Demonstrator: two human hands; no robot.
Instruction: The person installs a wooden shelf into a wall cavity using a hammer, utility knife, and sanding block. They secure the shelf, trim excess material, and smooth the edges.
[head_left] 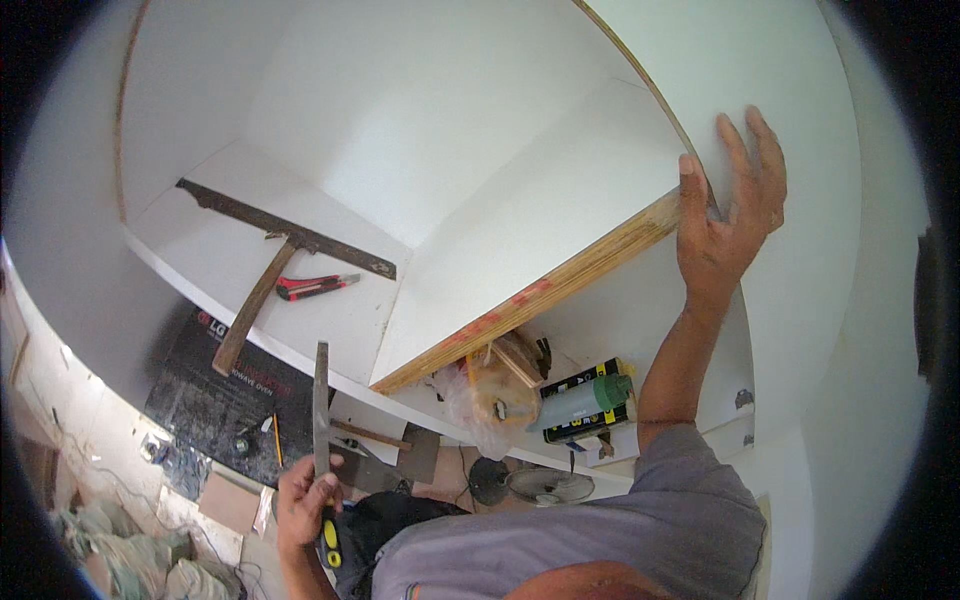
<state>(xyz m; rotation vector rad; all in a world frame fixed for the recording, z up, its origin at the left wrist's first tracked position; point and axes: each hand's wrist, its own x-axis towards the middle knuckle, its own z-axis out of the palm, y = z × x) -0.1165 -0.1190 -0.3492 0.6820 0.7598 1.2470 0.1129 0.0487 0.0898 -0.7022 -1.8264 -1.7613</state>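
White cabinet interior [420, 130], viewed from below, with loose shelf board [520, 250] inside.
Right hand [730, 200], fingers spread at two o'clock, flat on side panel [800, 120], likely steadying the board's end; left hand [305, 500], fisted at seven o'clock around a yellow-handled tool [322, 440], blade upright; hammer [255, 305] and utility knife [315, 286] parked at nine o'clock.

1. The right hand [735, 205] is raised high, palm flat with fingers spread and pointing up, thumb set apart on the near side.
2. The right forearm runs bare from a grey sleeve, nearly straight up to the wrist.
3. The left hand [305, 500] sits low, fingers curled shut in a fist-like grip, knuckles facing up.
4. The left forearm enters from the lower edge.
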